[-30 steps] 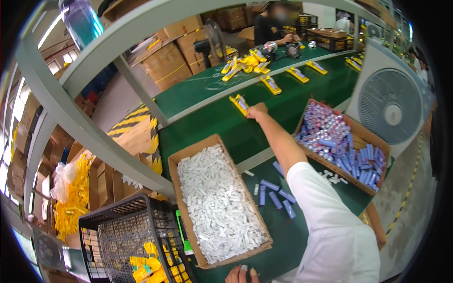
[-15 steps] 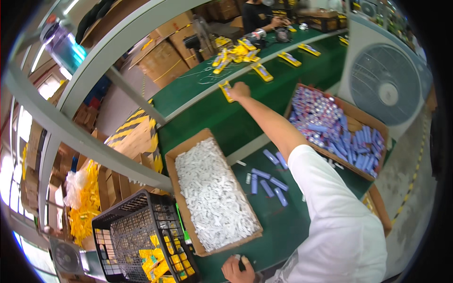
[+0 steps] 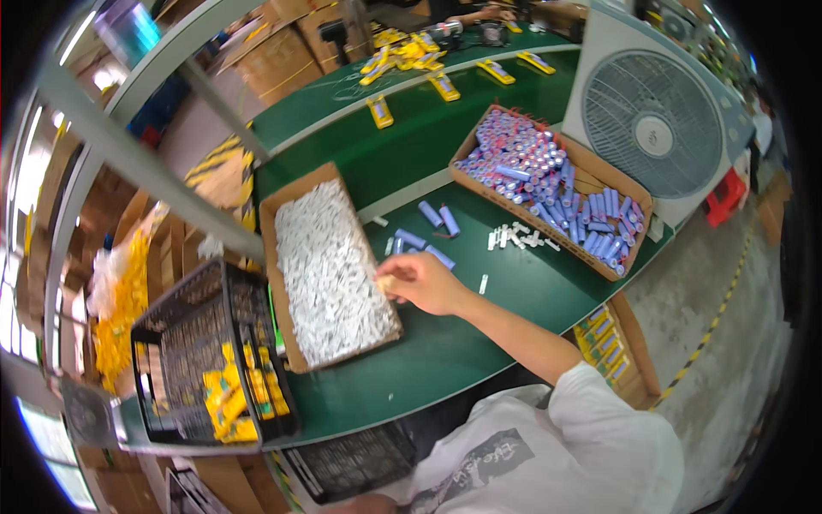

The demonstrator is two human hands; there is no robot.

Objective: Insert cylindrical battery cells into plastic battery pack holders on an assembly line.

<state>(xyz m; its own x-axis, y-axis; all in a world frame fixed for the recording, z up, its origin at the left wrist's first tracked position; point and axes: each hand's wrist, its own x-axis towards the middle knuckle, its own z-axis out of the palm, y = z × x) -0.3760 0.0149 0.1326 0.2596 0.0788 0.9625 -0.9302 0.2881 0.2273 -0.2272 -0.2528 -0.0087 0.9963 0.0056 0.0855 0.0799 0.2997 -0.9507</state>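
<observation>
My right hand (image 3: pixel 421 284) hovers over the green bench beside the right edge of an open carton (image 3: pixel 267 248) full of small white pieces (image 3: pixel 330 265). Its thumb and fingers are pinched together; what they hold, if anything, is too small to make out. Just beyond the fingers lie several purple-blue cylindrical battery cells (image 3: pixel 431 213), some partly covered by the hand. Of my left hand (image 3: pixel 364 504) only a blurred sliver shows at the bottom edge, its fingers hidden. Yellow pieces holding purple cells, such as a yellow holder (image 3: pixel 379 111), stand in a row across the far green strip.
A carton of cells (image 3: pixel 638 188) sits to the right, before a large grey fan (image 3: pixel 655 133). Small white pieces (image 3: pixel 518 236) lie near it. A black crate (image 3: pixel 227 300) with yellow packets stands left. A yellow pile (image 3: pixel 402 56) and a co-worker's arm (image 3: pixel 479 15) are at the back.
My right hand has come back from the yellow holder on the far strip to the carton of white pieces. My left hand has dropped from the bench edge. The view has shifted.
</observation>
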